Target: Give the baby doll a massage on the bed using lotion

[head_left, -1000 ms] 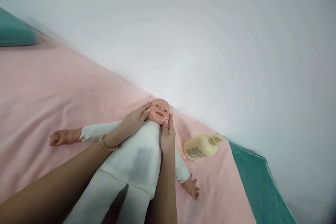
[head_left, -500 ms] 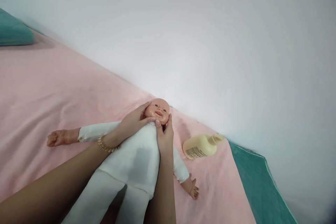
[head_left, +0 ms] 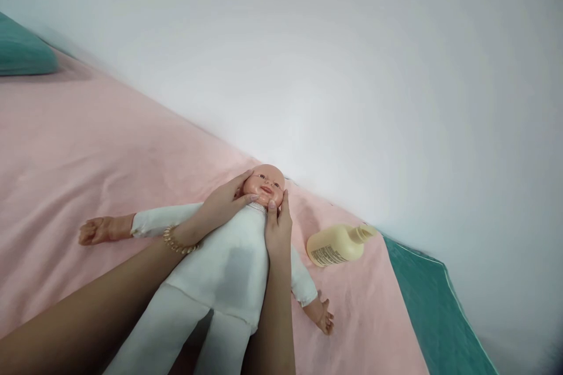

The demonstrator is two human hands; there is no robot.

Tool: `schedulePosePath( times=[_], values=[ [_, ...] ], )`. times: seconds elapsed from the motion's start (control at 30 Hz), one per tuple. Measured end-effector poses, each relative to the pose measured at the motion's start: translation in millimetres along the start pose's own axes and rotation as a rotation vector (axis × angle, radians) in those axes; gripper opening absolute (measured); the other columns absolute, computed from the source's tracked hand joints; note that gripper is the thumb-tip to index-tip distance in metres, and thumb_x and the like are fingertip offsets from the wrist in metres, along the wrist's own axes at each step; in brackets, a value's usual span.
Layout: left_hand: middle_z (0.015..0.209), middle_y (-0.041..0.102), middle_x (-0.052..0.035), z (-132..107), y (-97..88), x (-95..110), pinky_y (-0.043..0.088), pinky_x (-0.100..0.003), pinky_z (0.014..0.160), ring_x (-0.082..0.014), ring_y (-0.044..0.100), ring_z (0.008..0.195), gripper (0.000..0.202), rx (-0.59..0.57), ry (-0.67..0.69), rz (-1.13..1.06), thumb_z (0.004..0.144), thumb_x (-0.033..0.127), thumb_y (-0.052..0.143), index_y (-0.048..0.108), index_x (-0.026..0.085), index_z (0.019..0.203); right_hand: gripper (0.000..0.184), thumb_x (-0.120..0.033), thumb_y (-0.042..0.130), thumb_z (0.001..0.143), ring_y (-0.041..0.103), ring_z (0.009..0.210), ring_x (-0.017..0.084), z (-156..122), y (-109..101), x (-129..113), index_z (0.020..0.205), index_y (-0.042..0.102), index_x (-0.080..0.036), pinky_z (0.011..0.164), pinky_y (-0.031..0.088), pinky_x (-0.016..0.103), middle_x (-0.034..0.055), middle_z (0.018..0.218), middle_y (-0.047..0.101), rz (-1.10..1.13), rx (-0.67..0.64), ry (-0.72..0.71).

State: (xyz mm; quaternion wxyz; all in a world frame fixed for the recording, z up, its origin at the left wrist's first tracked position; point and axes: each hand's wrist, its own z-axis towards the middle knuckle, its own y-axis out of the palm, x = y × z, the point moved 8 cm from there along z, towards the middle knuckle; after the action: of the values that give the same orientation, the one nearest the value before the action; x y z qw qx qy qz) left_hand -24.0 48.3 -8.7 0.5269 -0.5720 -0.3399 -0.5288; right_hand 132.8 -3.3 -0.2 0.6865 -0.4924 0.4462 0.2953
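Note:
A baby doll (head_left: 229, 263) in a white suit lies on its back on a pink blanket (head_left: 88, 152), head toward the wall. My left hand (head_left: 222, 206), with a gold bead bracelet on the wrist, lies along the left side of the doll's head (head_left: 266, 183), fingers stretched up the cheek and thumb under the chin. My right hand (head_left: 278, 228) rests on the doll's chest with its thumb on the chin and fingers beside the right cheek. Neither hand holds anything.
A cream lotion bottle (head_left: 336, 244) lies on its side on the blanket, right of the doll. A teal sheet (head_left: 435, 310) shows at the lower right and a teal pillow (head_left: 21, 53) at the far left. A white wall runs behind.
My right thumb slid from the doll's right cheek in to the chin. My left thumb moved in under the chin. The doll and bottle have stayed put.

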Motion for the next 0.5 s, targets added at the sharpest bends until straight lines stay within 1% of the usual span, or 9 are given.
schedulePosePath(
  times=[0.1,0.2,0.33,0.43,0.5],
  values=[
    [0.15,0.048,-0.0061,-0.6,-0.7,-2.3,0.041,-0.041,0.112,-0.0281,0.052,0.132,0.066,-0.01,-0.004,0.051,0.092,0.048,0.051,0.036,0.026,0.153,0.077,-0.058,0.038,0.096,0.038,0.144,0.025,0.4,-0.4,2.0,0.155,0.025,-0.011,0.118,0.033,0.044,0.0135,0.156,0.037,-0.009,0.004,-0.007],
    [0.154,0.043,-0.0055,0.3,-1.2,-4.6,0.036,-0.042,0.115,-0.0278,0.046,0.138,0.066,-0.004,-0.001,0.076,0.095,0.05,0.044,0.034,0.024,0.154,0.078,-0.062,0.033,0.096,0.036,0.146,0.024,1.1,-0.5,5.4,0.155,0.026,-0.013,0.119,0.031,0.043,0.0124,0.157,0.035,-0.01,0.011,-0.005],
    [0.156,0.04,-0.0054,1.0,-0.7,-3.0,0.03,-0.04,0.119,-0.0257,0.038,0.143,0.065,-0.005,0.028,0.093,0.097,0.05,0.037,0.035,0.018,0.154,0.078,-0.065,0.029,0.096,0.037,0.145,0.022,1.8,-0.2,7.9,0.155,0.028,-0.014,0.118,0.031,0.043,0.0118,0.156,0.038,0.02,0.018,-0.003],
    [0.156,0.039,-0.0061,-0.1,-2.1,-0.8,0.028,-0.04,0.12,-0.0256,0.037,0.144,0.065,0.009,0.026,0.099,0.098,0.053,0.032,0.037,0.016,0.152,0.077,-0.065,0.03,0.096,0.036,0.145,0.022,1.2,-1.2,7.6,0.154,0.03,-0.015,0.119,0.03,0.042,0.011,0.157,0.037,0.042,0.028,0.005],
    [0.155,0.041,-0.0058,-0.2,-2.5,-0.3,0.03,-0.04,0.119,-0.0267,0.039,0.142,0.066,0.013,0.014,0.086,0.097,0.057,0.034,0.039,0.019,0.152,0.077,-0.064,0.036,0.095,0.035,0.146,0.024,0.3,-1.5,6.8,0.154,0.03,-0.015,0.12,0.029,0.043,0.0106,0.157,0.036,0.044,0.025,0.017]
  ],
)
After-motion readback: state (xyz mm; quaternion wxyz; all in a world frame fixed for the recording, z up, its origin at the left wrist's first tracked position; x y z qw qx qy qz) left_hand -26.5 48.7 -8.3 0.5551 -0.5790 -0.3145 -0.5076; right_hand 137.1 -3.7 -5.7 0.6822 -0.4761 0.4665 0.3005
